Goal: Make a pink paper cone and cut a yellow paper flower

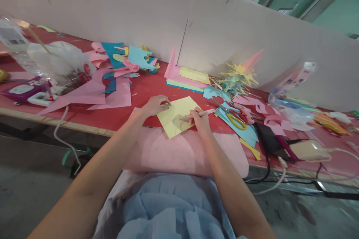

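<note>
A sheet of yellow paper (179,114) lies at an angle on the red tabletop in front of me, its near corner over a pink padded edge. My left hand (154,105) holds the sheet at its left side, with curled fingers on the upper left edge. In my right hand (199,118) is a pen (208,112), its fingers closed round it. The tip points left and down to the middle of the sheet, where faint curved marks or shadows show; I cannot tell which.
Pink paper pieces (117,93) and blue scraps (140,56) lie left. Behind stand stacked coloured sheets (193,75) and a heap of yellow shreds (238,74). Yellow-handled scissors (236,119) lie right, near a black adapter (265,138) and cables. A white partition (238,26) bounds the back.
</note>
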Available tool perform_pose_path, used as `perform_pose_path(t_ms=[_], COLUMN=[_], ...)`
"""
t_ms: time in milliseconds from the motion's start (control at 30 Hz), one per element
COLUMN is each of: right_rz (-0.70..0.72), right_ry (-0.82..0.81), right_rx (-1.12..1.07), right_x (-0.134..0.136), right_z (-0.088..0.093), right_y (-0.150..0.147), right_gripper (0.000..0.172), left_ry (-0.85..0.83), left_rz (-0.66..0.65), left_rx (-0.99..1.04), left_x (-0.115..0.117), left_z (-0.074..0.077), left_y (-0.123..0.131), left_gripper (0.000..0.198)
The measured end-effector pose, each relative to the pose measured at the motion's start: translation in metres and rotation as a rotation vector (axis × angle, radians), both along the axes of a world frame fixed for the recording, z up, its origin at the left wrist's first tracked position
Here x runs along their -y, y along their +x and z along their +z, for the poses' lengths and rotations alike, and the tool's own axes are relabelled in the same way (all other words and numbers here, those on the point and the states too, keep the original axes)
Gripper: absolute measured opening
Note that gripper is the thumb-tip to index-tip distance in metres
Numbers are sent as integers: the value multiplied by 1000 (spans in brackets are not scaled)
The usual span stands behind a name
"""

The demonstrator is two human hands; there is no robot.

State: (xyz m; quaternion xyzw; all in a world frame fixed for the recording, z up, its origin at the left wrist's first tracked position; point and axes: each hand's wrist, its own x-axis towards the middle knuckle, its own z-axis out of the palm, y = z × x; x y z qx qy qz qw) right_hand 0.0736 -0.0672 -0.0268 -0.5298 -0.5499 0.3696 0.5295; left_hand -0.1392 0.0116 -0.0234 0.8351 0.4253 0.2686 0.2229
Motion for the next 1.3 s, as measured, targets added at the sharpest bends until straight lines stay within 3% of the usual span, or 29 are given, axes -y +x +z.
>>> perform_pose_path(t_ms=[1300], right_rz=[-16], right_ry=[16], right_rx=[41], right_x=[-1], right_z=[-3], right_y=[0], right_gripper=[31], left_ry=[8], left_rz=[-7], left_rx=[-12], left_x=[-1], left_z=[-1], left_y=[0], left_gripper=[19])
